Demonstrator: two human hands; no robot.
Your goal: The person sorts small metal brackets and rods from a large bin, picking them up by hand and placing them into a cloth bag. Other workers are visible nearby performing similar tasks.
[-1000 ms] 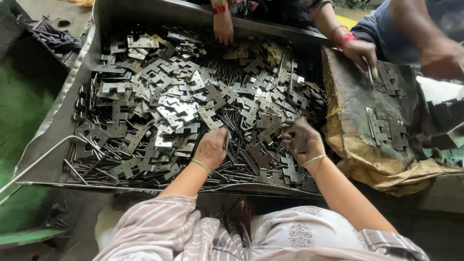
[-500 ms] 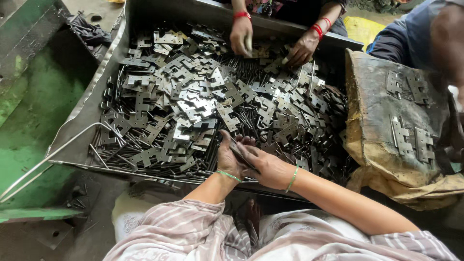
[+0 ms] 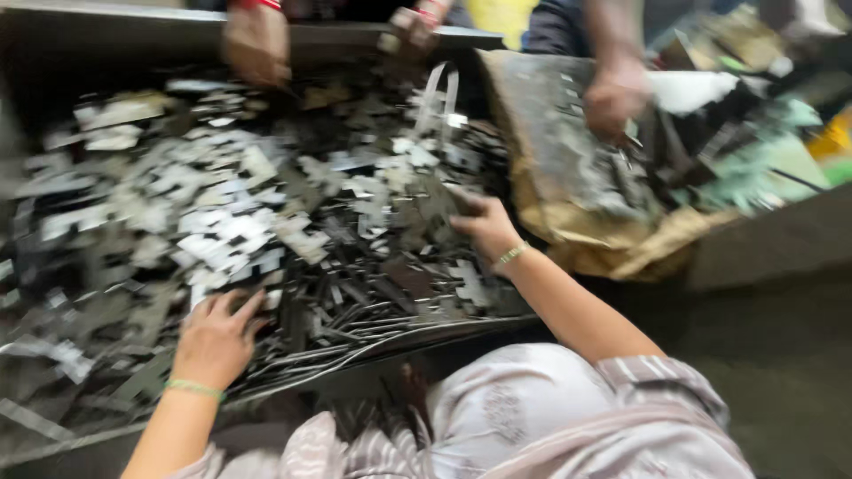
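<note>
A worn brown sack [image 3: 568, 160] lies slumped just right of the metal-filled tray [image 3: 266, 35].

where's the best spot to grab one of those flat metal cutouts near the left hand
Probably by a free edge, from above. The flat metal pieces lie overlapped in a loose heap in the tray, so a corner that sticks up gives the fingers something to pinch. The left hand rests palm down on the heap near the front rim; the right hand reaches in farther right. Blur hides single shapes.

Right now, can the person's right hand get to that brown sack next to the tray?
Probably yes. The right hand rests on the metal pieces near the tray's right side, and the brown sack lies just beyond it with nothing between, though another person's hand is on the sack.
</note>
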